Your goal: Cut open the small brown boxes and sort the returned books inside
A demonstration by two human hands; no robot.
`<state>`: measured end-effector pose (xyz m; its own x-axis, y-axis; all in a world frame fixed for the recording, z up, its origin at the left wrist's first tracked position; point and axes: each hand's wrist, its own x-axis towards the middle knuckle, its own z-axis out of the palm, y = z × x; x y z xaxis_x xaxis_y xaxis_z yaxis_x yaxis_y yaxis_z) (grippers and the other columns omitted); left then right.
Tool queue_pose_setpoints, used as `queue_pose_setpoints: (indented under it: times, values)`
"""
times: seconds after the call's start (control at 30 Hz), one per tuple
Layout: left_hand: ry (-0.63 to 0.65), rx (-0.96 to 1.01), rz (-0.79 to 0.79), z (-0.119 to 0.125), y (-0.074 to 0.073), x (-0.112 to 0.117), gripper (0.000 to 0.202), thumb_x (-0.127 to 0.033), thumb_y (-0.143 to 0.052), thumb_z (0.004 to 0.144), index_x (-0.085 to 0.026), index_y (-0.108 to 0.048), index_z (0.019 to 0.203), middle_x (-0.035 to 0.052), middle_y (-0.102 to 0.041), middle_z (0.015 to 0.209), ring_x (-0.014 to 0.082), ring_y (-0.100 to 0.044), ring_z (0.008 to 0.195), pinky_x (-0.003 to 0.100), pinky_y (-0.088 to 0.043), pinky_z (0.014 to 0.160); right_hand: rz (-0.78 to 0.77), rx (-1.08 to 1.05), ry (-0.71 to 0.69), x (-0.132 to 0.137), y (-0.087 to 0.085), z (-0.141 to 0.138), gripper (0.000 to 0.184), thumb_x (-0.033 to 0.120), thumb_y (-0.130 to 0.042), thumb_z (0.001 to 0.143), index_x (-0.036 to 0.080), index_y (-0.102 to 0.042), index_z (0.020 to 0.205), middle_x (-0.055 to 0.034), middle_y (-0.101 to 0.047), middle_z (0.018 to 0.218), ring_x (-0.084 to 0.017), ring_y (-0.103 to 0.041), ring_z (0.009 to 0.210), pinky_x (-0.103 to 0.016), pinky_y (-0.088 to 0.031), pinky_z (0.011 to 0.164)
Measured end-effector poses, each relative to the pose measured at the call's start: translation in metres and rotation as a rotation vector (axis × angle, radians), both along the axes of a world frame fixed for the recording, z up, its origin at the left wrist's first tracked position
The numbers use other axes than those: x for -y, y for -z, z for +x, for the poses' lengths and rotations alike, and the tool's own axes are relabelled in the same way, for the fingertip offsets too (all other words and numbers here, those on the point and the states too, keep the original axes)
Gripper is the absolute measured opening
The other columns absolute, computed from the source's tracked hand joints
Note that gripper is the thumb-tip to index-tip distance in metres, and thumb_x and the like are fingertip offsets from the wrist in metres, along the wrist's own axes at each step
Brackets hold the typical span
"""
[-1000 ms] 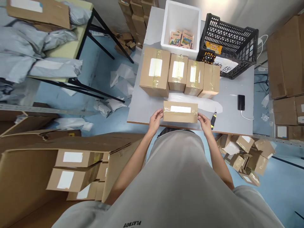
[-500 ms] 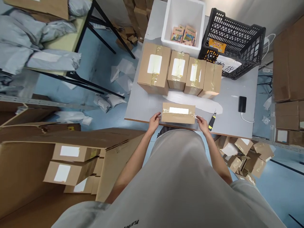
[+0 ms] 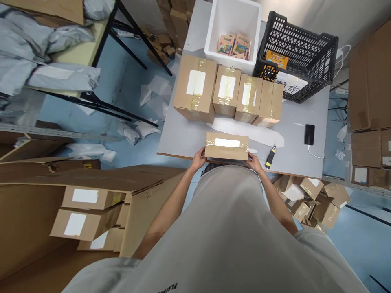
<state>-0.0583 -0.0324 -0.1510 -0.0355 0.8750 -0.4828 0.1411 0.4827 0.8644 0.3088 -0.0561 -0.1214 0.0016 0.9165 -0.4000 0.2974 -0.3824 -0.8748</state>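
Observation:
A long cardboard box (image 3: pixel 227 152), taped and bearing a white label on top, sits at the front edge of the grey table (image 3: pixel 180 140). My left hand (image 3: pixel 199 158) grips its left end and my right hand (image 3: pixel 253 161) its right end, with the fingertips partly hidden against the box. Just to the right of my right hand lies a black and yellow utility knife (image 3: pixel 270 157). Behind the box, a smooth white sheet (image 3: pixel 259 135) lies flat on the tabletop.
Several taped boxes (image 3: pixel 195 87) stand in a row behind, before a white foam bin (image 3: pixel 233 24) and a black crate (image 3: pixel 301 53). A phone (image 3: pixel 309 134) lies at right. A large open carton (image 3: pixel 155 203) holding boxes is at lower left; more cardboard boxes (image 3: pixel 330 205) lie at lower right.
Both hands have closed in on the long box's ends; the right hand moved left to touch it. The whole view has shifted slightly.

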Motion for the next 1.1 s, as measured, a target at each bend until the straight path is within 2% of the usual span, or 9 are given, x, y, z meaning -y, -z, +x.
queue_pose_setpoints:
  times: [0.1,0.2,0.37,0.47,0.63,0.8,0.87,0.97,1.1]
  values:
    - [0.019,0.007,0.014,0.004,-0.009,-0.001,0.070,-0.014,-0.073,0.066,-0.016,-0.077,0.136,0.0159,-0.081,0.145,0.0357,-0.076,0.137,0.059,-0.058,0.124,-0.056,-0.064,-0.002,-0.005,-0.007,-0.008,0.064,0.029,-0.080,0.073,0.017,-0.084,0.136,-0.0116,-0.086,0.136,-0.036,-0.077,0.132,-0.055,-0.060,0.119]
    - [0.029,0.007,0.020,0.004,-0.020,0.000,0.060,-0.020,-0.080,0.069,-0.017,-0.080,0.129,0.0150,-0.082,0.142,0.0371,-0.075,0.138,0.057,-0.060,0.122,-0.050,-0.093,0.025,-0.008,-0.017,-0.007,0.063,0.034,-0.082,0.074,0.019,-0.084,0.135,-0.0109,-0.085,0.140,-0.037,-0.076,0.136,-0.056,-0.059,0.122]
    - [0.054,0.051,0.049,0.002,-0.038,-0.002,0.053,-0.045,-0.088,0.080,-0.018,-0.085,0.126,0.0137,-0.083,0.140,0.0368,-0.076,0.136,0.055,-0.059,0.125,0.060,-0.069,0.057,-0.010,-0.039,0.011,0.061,0.054,-0.080,0.089,0.021,-0.082,0.140,-0.0112,-0.083,0.144,-0.036,-0.078,0.134,-0.053,-0.062,0.120]
    - [0.062,0.035,0.095,0.005,-0.040,-0.009,0.058,-0.056,-0.090,0.081,-0.017,-0.087,0.123,0.0160,-0.083,0.138,0.0374,-0.078,0.132,0.054,-0.058,0.126,0.095,0.034,0.024,-0.015,-0.044,0.020,0.059,0.057,-0.076,0.096,0.023,-0.080,0.144,-0.0112,-0.084,0.140,-0.037,-0.079,0.131,-0.055,-0.062,0.119]
    - [0.059,-0.023,0.080,0.009,-0.029,-0.022,0.047,-0.053,-0.087,0.084,-0.019,-0.088,0.117,0.0154,-0.084,0.135,0.0375,-0.079,0.128,0.056,-0.058,0.125,0.021,0.111,-0.005,-0.018,-0.029,0.024,0.052,0.062,-0.075,0.094,0.024,-0.086,0.128,-0.0107,-0.090,0.121,-0.040,-0.082,0.121,-0.059,-0.059,0.119]
    - [0.040,-0.029,0.035,0.005,-0.021,-0.017,0.041,-0.047,-0.078,0.091,-0.019,-0.087,0.119,0.0150,-0.085,0.135,0.0362,-0.078,0.132,0.056,-0.056,0.127,-0.051,0.035,0.084,-0.004,-0.016,0.029,0.060,0.066,-0.062,0.099,0.020,-0.084,0.129,-0.0163,-0.086,0.133,-0.036,-0.081,0.123,-0.059,-0.061,0.116]
    - [0.039,-0.037,0.009,0.004,-0.020,-0.010,0.039,-0.043,-0.078,0.089,-0.019,-0.087,0.118,0.0153,-0.086,0.133,0.0364,-0.079,0.131,0.057,-0.056,0.127,-0.068,0.038,0.106,0.003,-0.014,0.029,0.056,0.062,-0.066,0.096,0.019,-0.085,0.126,-0.0173,-0.086,0.132,-0.036,-0.081,0.123,-0.060,-0.060,0.118]
    - [0.047,-0.052,-0.022,0.006,-0.022,-0.001,0.034,-0.038,-0.081,0.083,-0.019,-0.087,0.111,0.0167,-0.087,0.128,0.0391,-0.080,0.127,0.061,-0.057,0.125,-0.063,0.032,0.074,0.012,-0.015,0.023,0.048,0.054,-0.076,0.084,0.022,-0.088,0.118,-0.0126,-0.087,0.130,-0.036,-0.080,0.124,-0.058,-0.056,0.123]
    - [0.043,-0.066,-0.012,0.012,-0.030,0.003,0.034,-0.037,-0.086,0.076,-0.019,-0.087,0.104,0.0164,-0.087,0.122,0.0401,-0.082,0.122,0.060,-0.061,0.121,-0.061,0.005,0.056,0.016,-0.021,0.012,0.058,0.056,-0.081,0.077,0.021,-0.088,0.122,-0.0108,-0.087,0.132,-0.037,-0.079,0.127,-0.056,-0.059,0.121]
